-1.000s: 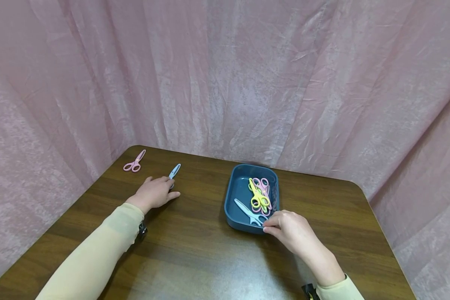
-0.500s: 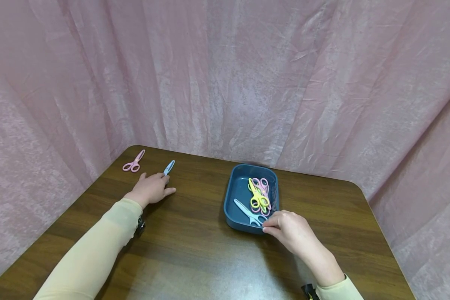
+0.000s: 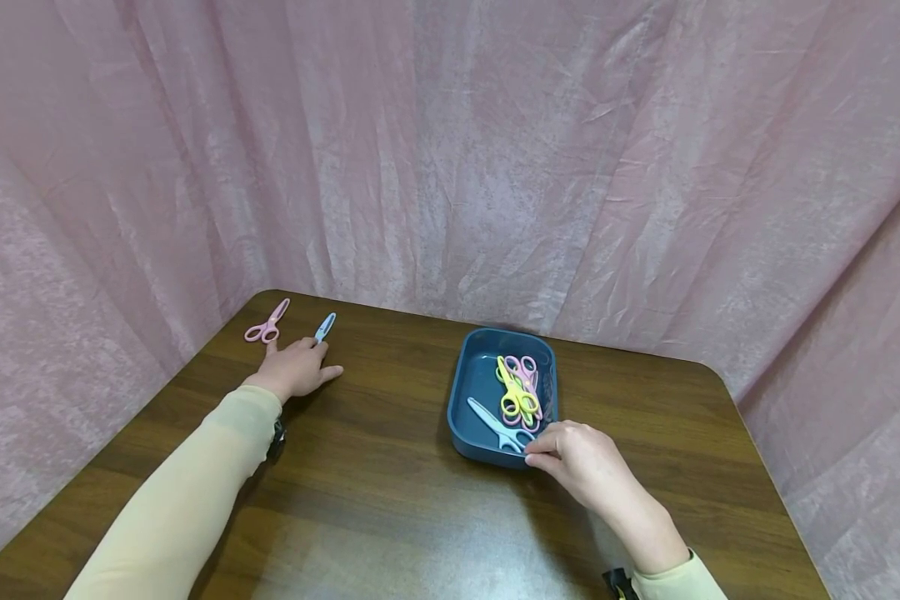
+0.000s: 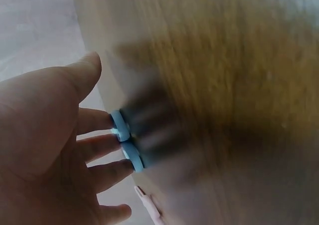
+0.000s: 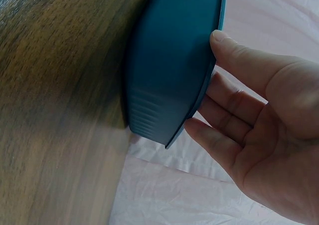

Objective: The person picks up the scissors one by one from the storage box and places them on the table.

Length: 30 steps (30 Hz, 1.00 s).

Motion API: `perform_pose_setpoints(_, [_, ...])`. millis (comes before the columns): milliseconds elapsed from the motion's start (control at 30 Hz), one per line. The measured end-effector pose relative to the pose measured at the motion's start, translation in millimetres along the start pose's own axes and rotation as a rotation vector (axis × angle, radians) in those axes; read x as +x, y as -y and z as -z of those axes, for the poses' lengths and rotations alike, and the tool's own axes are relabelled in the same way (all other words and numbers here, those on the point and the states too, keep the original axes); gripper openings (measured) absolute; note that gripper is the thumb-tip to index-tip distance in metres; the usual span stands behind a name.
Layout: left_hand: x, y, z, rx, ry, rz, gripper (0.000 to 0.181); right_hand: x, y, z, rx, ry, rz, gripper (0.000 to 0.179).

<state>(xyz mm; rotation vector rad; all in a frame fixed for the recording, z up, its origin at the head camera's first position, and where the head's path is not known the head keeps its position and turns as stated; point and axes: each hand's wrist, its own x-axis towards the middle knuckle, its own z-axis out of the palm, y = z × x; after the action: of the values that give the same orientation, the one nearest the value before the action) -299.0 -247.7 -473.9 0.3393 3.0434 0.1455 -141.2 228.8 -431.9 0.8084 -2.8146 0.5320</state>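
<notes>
My left hand (image 3: 294, 369) lies over light blue scissors (image 3: 326, 327) near the table's far left edge. In the left wrist view its straight fingers touch the blue handle loops (image 4: 119, 125), while the thumb stands apart. The blade points away, beyond the fingertips. Just left of that hand lie pink scissors (image 3: 277, 316). My right hand (image 3: 588, 467) pinches the near right corner of a dark blue box (image 3: 454, 400), thumb outside and fingers over the rim. Inside the box are yellow scissors (image 3: 514, 387), pink scissors (image 3: 527, 375) and another light blue pair (image 3: 489, 416).
Both hands work over a brown wooden table (image 3: 390, 500) with rounded far corners. Pink curtains (image 3: 450, 167) hang behind it and at both sides. Bare wood lies between the left hand and the box.
My left hand has slid the light blue scissors left and away across the table, closer to the pink pair. The right hand and the box have stayed in place.
</notes>
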Motion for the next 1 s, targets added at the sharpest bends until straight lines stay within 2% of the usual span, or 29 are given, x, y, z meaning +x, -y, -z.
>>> perform_pose_setpoints(467, [1.9, 8.9, 12.0, -0.024, 0.049, 0.042, 0.073, -0.2, -1, 0, 0.004, 0.005, -0.001, 0.008])
perform_pose_setpoints(800, [8.7, 24.2, 7.8, -0.008, 0.016, 0.04, 0.07, 0.5, -1, 0, 0.005, 0.009, -0.012, 0.007])
perform_pose_setpoints(1000, [9.6, 27.8, 6.9, -0.013, 0.016, 0.042, 0.071, 0.6, -1, -1, -0.004, 0.005, -0.007, 0.007])
